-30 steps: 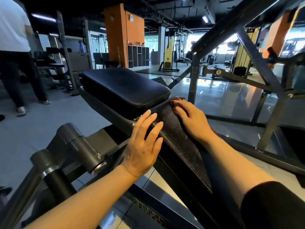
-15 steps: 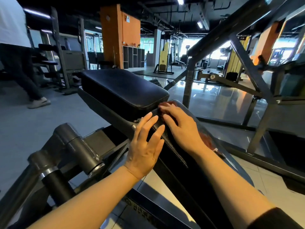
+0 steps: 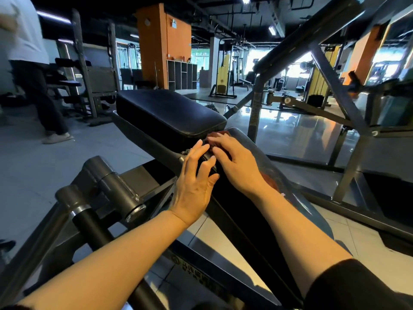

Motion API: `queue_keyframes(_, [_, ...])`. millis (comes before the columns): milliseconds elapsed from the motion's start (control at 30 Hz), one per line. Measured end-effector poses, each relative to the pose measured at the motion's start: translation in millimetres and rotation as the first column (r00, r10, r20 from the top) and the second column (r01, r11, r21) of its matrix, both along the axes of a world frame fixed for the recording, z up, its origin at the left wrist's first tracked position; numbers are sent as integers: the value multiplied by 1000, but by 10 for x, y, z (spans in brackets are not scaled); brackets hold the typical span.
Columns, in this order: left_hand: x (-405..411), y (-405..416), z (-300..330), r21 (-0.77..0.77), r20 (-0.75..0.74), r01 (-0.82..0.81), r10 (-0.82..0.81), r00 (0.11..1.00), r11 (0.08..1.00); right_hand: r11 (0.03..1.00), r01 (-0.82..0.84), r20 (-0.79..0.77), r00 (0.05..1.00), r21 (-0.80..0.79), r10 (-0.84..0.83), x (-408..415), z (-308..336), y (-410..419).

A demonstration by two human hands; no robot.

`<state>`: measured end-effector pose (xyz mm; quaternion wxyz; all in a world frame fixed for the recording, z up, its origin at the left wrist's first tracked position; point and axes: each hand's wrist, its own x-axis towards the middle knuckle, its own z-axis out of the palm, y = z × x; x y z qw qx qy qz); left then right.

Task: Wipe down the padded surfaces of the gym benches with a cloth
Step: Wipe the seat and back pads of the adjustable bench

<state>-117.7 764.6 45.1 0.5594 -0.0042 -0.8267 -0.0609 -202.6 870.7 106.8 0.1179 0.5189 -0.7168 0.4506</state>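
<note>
My right hand (image 3: pixel 240 163) lies palm down on a reddish-brown cloth (image 3: pixel 271 182), fingers stretched forward and nearly straight, pressing it flat against the upper end of the slanted back pad (image 3: pixel 297 206) of the bench. The cloth shows only in patches: a bit past my fingertips near the top of the pad, and a strip beside my wrist on the far side. My left hand (image 3: pixel 194 182) rests just beside the right one, on the near edge of the same pad, where the pad meets the dark metal frame (image 3: pixel 156 146); its fingers are spread and relaxed, holding nothing, with the fingertips almost touching my right knuckles. Directly beyond both hands sits the black seat pad (image 3: pixel 169 113), glossy and rounded at the corners, its near edge just short of my fingertips. To my lower left the frame runs into a thick grey cylindrical pivot (image 3: pixel 107 182) and a black tube. My right forearm ends in a black sleeve (image 3: pixel 357 287) at the bottom corner. On the left, further back, a person (image 3: pixel 29 70) in a white top and dark trousers stands on the grey floor (image 3: pixel 33 171), blurred. An orange pillar (image 3: pixel 163 45) with a dark cubby shelf (image 3: pixel 182 74) against it stands behind the seat pad, and grey steel beams of another machine cross the right side above shiny tiles that reflect the bright windows.
</note>
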Motion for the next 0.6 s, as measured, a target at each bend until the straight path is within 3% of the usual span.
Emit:
queue_keyframes(67, [37,60,-5,38,6,-10,9,1000,999,999,-42,43,998,9,42,-79,50,9])
queue_keyframes(233, [175,281,-23,219,-9,-56,59,998,974,983,181,48,982,27,-182,-186,-229,302])
queue_keyframes(433, [150,351,-50,285,-23,-42,51,998,958,992,-126,-118,985,23,128,71,-33,105])
queue_keyframes(600, [209,357,-70,209,50,-116,108,993,971,999,41,-28,999,9,-40,-169,-131,188])
